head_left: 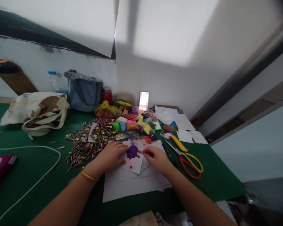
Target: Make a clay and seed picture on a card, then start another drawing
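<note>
A small white paper (138, 168) lies on larger white sheets, bearing a figure with a round purple clay piece (132, 152), a pale pink part and a red dot at its lower end. My left hand (113, 156) rests flat with fingers stretched on the paper's left side, its fingertips near the purple piece. At the right of the figure, my right hand (157, 158) pinches a small bit of bright pink clay (141, 152), close to the figure's brown parts. Its fingertips partly cover the pink bit.
Scissors (191, 163) with red and yellow handles and a yellow-handled knife (179, 143) lie to the right. Packets of coloured clay (132, 126) are heaped behind. Striped sunflower seeds (87, 147) mixed with coloured beads spread at left. A white cable (54, 169) crosses the green table (221, 175).
</note>
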`<act>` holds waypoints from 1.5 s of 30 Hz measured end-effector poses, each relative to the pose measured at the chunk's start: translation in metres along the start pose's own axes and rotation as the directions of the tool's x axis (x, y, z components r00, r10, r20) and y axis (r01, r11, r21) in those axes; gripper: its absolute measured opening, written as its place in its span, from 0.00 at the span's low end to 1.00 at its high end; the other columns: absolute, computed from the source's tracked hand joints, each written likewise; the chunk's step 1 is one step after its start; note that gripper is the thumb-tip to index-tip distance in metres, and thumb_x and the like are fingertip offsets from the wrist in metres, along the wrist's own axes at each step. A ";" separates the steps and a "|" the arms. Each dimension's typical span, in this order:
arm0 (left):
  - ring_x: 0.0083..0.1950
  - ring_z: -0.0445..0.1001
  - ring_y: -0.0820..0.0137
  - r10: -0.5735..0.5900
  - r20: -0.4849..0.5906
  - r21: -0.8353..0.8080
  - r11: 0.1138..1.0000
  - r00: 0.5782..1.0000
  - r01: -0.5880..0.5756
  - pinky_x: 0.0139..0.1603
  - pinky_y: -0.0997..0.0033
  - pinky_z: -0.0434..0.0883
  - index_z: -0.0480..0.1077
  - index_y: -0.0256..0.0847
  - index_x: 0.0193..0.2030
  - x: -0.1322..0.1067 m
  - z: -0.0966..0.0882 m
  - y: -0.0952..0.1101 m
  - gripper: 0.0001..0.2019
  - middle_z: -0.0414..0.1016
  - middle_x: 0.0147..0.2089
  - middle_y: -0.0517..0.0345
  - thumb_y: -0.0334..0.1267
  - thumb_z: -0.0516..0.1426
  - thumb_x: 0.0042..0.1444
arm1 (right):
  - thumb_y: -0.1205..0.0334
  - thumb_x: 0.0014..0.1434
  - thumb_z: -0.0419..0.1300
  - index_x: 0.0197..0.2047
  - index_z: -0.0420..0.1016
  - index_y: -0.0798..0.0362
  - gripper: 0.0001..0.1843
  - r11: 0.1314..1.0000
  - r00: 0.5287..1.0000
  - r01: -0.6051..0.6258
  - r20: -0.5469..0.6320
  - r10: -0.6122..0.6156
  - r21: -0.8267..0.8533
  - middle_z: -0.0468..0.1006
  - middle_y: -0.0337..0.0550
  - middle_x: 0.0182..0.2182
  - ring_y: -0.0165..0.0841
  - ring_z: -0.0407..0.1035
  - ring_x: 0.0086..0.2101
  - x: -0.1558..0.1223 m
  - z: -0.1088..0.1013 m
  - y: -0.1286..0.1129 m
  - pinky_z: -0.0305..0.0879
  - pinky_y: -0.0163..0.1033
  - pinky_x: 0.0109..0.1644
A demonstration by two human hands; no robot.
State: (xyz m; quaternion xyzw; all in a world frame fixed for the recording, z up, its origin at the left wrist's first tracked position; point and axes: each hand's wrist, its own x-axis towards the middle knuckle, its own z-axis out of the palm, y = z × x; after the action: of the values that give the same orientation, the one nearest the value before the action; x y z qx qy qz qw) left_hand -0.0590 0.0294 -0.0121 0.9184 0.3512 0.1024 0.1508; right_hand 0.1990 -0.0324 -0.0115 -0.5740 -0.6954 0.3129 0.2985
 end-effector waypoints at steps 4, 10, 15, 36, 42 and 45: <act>0.64 0.64 0.54 -0.005 0.005 0.000 1.000 1.000 0.005 0.64 0.54 0.57 0.68 0.50 0.60 -0.001 0.000 0.000 0.31 0.71 0.61 0.54 0.42 0.67 0.47 | 0.64 0.57 0.59 0.37 0.77 0.50 0.06 0.993 0.999 -0.028 0.037 0.032 -0.111 0.78 0.40 0.35 0.32 0.70 0.34 -0.015 0.023 -0.010 0.62 0.34 0.37; 0.63 0.65 0.56 -0.015 -0.006 -0.007 1.000 1.000 0.015 0.64 0.55 0.56 0.69 0.51 0.59 -0.001 0.000 0.001 0.29 0.72 0.61 0.55 0.42 0.67 0.48 | 0.66 0.56 0.58 0.42 0.78 0.50 0.11 0.972 0.998 -0.020 0.046 0.032 -0.233 0.78 0.41 0.34 0.32 0.70 0.33 -0.022 0.030 -0.015 0.62 0.34 0.37; 0.63 0.65 0.56 -0.009 -0.012 -0.008 1.000 1.000 0.009 0.64 0.55 0.56 0.69 0.52 0.59 -0.001 0.001 0.000 0.30 0.71 0.61 0.55 0.43 0.67 0.47 | 0.66 0.56 0.58 0.44 0.79 0.49 0.14 0.974 0.998 -0.019 0.061 0.033 -0.226 0.79 0.41 0.35 0.33 0.71 0.34 -0.023 0.030 -0.020 0.63 0.34 0.38; 0.63 0.65 0.56 -0.004 0.012 0.016 1.000 1.000 0.004 0.64 0.57 0.58 0.69 0.50 0.59 0.000 -0.001 0.001 0.30 0.71 0.61 0.55 0.44 0.67 0.48 | 0.67 0.57 0.55 0.36 0.77 0.53 0.09 0.810 0.993 0.072 0.121 -0.001 -0.582 0.80 0.47 0.37 0.37 0.72 0.39 -0.017 0.044 -0.032 0.60 0.38 0.41; 0.63 0.65 0.57 -0.018 0.026 0.025 1.000 1.000 0.017 0.64 0.57 0.58 0.69 0.50 0.59 0.000 -0.003 0.002 0.29 0.71 0.62 0.55 0.44 0.67 0.48 | 0.67 0.57 0.54 0.35 0.75 0.54 0.08 0.779 0.994 0.042 0.109 0.033 -0.626 0.79 0.46 0.36 0.36 0.72 0.37 -0.018 0.048 -0.035 0.57 0.38 0.39; 0.63 0.65 0.56 -0.025 0.024 0.024 0.999 0.999 0.025 0.64 0.57 0.58 0.69 0.50 0.59 0.000 -0.003 0.003 0.29 0.71 0.62 0.55 0.44 0.66 0.49 | 0.66 0.57 0.54 0.35 0.75 0.53 0.08 0.782 0.994 0.048 0.106 0.023 -0.621 0.79 0.45 0.36 0.35 0.72 0.37 -0.020 0.048 -0.033 0.57 0.38 0.38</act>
State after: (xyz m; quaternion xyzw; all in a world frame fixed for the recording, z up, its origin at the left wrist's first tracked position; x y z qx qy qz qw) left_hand -0.0581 0.0284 -0.0082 0.9168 0.3620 0.0850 0.1458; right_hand 0.1449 -0.0610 -0.0164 -0.6178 -0.7786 0.0944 0.0567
